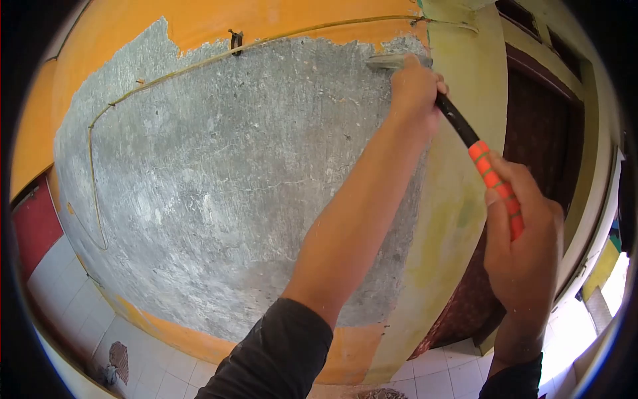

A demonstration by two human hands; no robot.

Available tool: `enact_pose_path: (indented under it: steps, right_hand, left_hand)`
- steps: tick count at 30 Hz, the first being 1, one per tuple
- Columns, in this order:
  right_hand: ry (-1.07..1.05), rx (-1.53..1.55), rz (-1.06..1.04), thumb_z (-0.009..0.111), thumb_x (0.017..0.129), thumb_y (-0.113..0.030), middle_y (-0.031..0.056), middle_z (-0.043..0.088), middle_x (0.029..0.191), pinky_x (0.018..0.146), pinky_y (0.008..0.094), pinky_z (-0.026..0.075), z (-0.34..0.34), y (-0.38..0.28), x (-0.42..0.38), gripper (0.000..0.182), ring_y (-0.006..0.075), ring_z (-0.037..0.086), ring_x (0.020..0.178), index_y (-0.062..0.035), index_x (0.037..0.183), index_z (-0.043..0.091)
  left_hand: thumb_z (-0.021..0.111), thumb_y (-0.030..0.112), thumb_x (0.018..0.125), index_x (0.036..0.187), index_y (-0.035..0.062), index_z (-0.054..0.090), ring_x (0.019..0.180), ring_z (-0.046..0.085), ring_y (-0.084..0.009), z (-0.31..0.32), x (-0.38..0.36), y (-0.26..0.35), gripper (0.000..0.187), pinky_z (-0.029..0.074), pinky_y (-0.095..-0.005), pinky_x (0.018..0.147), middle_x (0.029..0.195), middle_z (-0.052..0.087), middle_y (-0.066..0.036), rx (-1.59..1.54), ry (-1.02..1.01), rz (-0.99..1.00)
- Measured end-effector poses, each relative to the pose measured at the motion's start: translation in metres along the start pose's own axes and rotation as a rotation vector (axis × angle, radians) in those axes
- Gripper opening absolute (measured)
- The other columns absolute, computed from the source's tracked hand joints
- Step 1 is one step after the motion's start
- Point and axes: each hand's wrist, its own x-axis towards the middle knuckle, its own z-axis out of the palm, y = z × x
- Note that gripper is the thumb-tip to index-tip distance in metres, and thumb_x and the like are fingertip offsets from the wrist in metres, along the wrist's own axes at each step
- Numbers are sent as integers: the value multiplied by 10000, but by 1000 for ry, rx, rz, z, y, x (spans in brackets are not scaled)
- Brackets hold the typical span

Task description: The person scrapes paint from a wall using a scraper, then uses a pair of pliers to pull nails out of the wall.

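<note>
A long-handled scraper point(458, 120) slants across the right part of the view, with a black shaft and an orange, green-banded grip. Its flat grey blade point(384, 62) lies against the wall at the upper edge of the bare grey patch. My left hand point(415, 86) is closed around the scraper near its head, partly hiding it. Lower down, my right hand point(525, 223) wraps the orange grip. The wall's bare patch point(232, 166) looks rough and scratched, bordered by ragged orange paint point(299, 20).
A thin cable point(193, 68) runs along the top of the patch and hangs down at the left. A dark clip point(236, 42) sticks out above it. At right are a yellowish wall strip point(465, 60) and a dark doorway point(541, 133). White tiles point(159, 352) line the bottom.
</note>
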Motion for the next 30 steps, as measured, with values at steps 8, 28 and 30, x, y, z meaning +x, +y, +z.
enact_pose_path:
  steps: [8, 28, 30]
  right_hand:
    - [-27, 33, 24, 535, 859, 2, 220, 677, 935, 701, 348, 512, 1, 6, -1, 283, 322, 689, 759, 35, 1133, 597]
    - [-34, 129, -7, 553, 844, 7, 131, 566, 672, 534, 255, 380, 17, 1, 5, 290, 107, 508, 545, 38, 1125, 616]
    - [-41, 137, 9, 556, 843, 2, 125, 569, 670, 536, 254, 380, 15, -1, 12, 291, 100, 506, 549, 36, 1124, 620]
  left_hand:
    - [323, 368, 1028, 823, 61, 389, 523, 401, -144, 1, 3, -2, 375, 394, -304, 511, 619, 395, -34, -21, -22, 4]
    - [362, 351, 1019, 838, 94, 372, 511, 405, -126, -25, -12, 29, 314, 401, -303, 511, 611, 398, -2, -11, 9, 109]
    - [357, 349, 1022, 831, 100, 377, 515, 405, -125, -22, -6, 36, 314, 400, -307, 507, 616, 402, -4, 24, 14, 133]
